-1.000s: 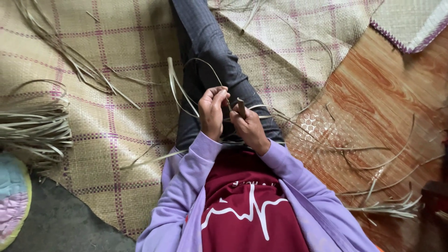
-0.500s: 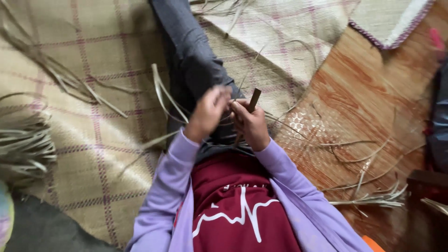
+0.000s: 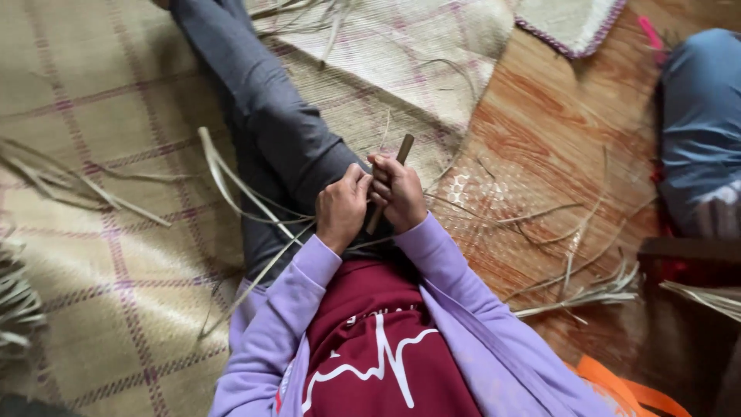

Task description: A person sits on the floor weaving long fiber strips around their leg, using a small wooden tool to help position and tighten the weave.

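Note:
My left hand (image 3: 341, 208) and my right hand (image 3: 401, 194) meet over my lap, above my outstretched leg in grey trousers (image 3: 270, 131). My right hand grips a short dark brown stick (image 3: 395, 166) that points up and away. My left hand pinches pale dried leaf strips (image 3: 231, 189) that loop out to the left across my leg. The fingers of both hands touch where the strips meet the stick. My sleeves are lilac over a maroon top.
A woven checked mat (image 3: 100, 255) covers the floor on the left, with loose strips (image 3: 69, 181) on it. Wood-pattern flooring (image 3: 540, 147) lies at right with scattered strips (image 3: 594, 289). Another person's leg in blue (image 3: 698, 116) sits at the far right.
The view has shifted right, bringing in the other person's leg. The stick in my right hand now stands out clearly above my fingers; my hands stay together over my lap.

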